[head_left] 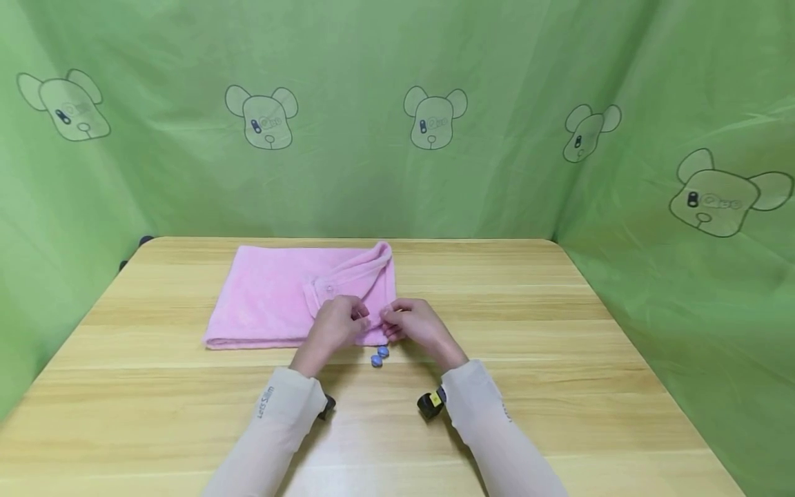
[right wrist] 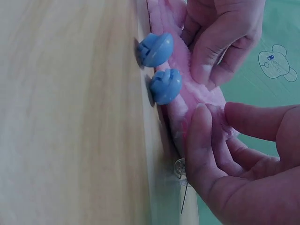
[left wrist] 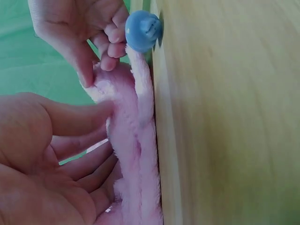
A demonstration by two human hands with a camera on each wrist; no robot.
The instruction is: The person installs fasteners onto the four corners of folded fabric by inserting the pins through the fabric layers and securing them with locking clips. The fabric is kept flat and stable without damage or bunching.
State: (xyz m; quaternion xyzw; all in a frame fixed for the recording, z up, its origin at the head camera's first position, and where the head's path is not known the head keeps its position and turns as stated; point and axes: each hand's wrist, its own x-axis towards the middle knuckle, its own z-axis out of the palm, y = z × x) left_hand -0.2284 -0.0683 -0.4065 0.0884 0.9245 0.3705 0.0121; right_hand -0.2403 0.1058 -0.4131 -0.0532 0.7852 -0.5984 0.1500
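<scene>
A folded pink plush cloth point(head_left: 267, 290) lies on the table, its near right part turned back in a loose fold. My left hand point(head_left: 338, 321) pinches the cloth's edge between thumb and fingers. Just to its right, my right hand point(head_left: 416, 321) pinches the corner of the same cloth. Two small blue mushroom-shaped clips, one point(right wrist: 157, 49) and another point(right wrist: 166, 86), sit on the table close by the near edge. In the right wrist view, a small clear disc with a thin pin point(right wrist: 180, 167) shows beside my right fingers; whether they hold it I cannot tell.
The wooden table point(head_left: 559, 386) spreads around the cloth on all sides. A green curtain point(head_left: 348, 186) printed with bear heads encloses its back and sides. A black camera point(head_left: 430, 405) is strapped under my right wrist.
</scene>
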